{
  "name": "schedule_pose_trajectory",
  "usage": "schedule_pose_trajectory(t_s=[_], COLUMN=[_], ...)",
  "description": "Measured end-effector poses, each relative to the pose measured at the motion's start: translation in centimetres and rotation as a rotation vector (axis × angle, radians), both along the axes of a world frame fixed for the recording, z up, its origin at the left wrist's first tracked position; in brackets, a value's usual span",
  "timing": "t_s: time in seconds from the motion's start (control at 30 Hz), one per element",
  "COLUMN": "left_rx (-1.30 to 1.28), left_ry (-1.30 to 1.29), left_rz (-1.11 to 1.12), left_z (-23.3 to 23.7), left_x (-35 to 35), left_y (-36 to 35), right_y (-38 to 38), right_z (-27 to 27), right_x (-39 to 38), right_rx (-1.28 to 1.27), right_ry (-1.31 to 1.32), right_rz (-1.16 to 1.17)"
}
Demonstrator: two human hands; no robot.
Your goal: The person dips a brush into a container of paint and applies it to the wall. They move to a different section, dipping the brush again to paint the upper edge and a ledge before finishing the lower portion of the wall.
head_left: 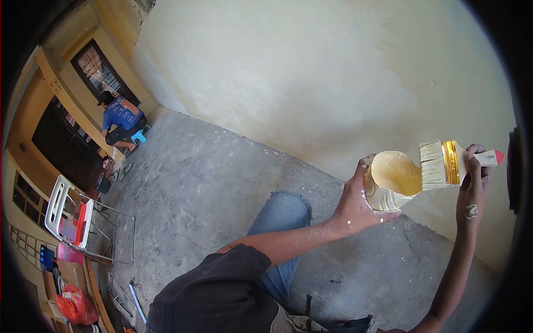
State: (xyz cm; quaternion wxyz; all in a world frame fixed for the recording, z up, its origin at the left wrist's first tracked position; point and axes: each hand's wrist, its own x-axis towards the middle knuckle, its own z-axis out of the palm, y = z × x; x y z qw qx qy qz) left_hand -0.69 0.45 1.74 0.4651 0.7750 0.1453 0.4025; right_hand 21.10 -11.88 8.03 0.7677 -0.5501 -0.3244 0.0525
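My left hand grips a cut-open plastic container holding pale yellow paint, raised in front of the wall. A wide flat paintbrush with pale bristles, a gold ferrule and a white handle tipped in red is held in my right hand. Its bristles sit at the container's right rim. Paint spots fleck my left forearm and both hands. My bent knee in torn jeans shows below the left arm.
A pale yellow wall rises ahead, meeting a rough concrete floor. Far left, another person in a blue shirt crouches on a small blue stool by a doorway. A white folding chair and a red bag stand at left.
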Motion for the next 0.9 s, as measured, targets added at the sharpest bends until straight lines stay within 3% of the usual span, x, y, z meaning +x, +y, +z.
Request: schedule_pose_trajectory(t_s=[0.07, 0.2, 0.37, 0.47, 0.67, 0.77, 0.87, 0.9], left_rx=[-0.002, 0.029, 0.035, -0.101, -0.044, -0.12, -0.115, -0.26], left_ry=[-0.001, -0.012, -0.109, -0.117, -0.109, -0.122, -0.089, -0.008], left_rz=[0.001, 0.016, 0.064, 0.006, 0.014, 0.095, 0.164, 0.117], left_z=[0.0, 0.0, -0.2, -0.4, 0.4, 0.3, 0.0, 0.4], left_x=[0.0, -0.1, 0.0, -0.1, -0.5, -1.2, -2.2, -2.7], left_y=[0.1, 0.1, 0.0, 0.3, 0.7, 0.4, 0.2, 0.3], right_y=[0.2, 0.4, 0.4, 0.4, 1.2, 2.6, 2.8, 2.7], right_z=[0.1, -0.2, 0.3, 1.0, 0.2, -1.7, -7.1, -9.5], right_x=[-0.6, -0.7, -0.4, -0.6, 1.4, 1.2, 0.5, 0.0], right_rx=[0.064, -0.109, 0.175, 0.226, 0.345, 0.554, 0.714, 0.737], right_ry=[0.05, 0.019, 0.167, 0.232, 0.279, 0.337, 0.452, 0.479], right_rz=[0.059, 0.017, 0.027, 0.059, 0.069, -0.067, -0.237, -0.305])
